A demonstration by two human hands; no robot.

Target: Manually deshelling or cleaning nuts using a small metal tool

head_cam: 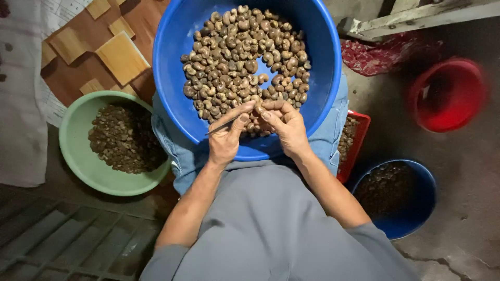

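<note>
Hands | left hand [225, 139] grip: thin pick [223, 124] | right hand [285, 127] grip: nut [257, 109], mostly hidden

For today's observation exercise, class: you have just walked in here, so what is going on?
A seated person has a big blue basin of brown cashew nuts on their lap. The left hand holds a thin metal pick, and the right hand pinches one nut at the basin's near edge. A green bowl, a red tray and a smaller blue bucket around them hold more nut material.
</note>
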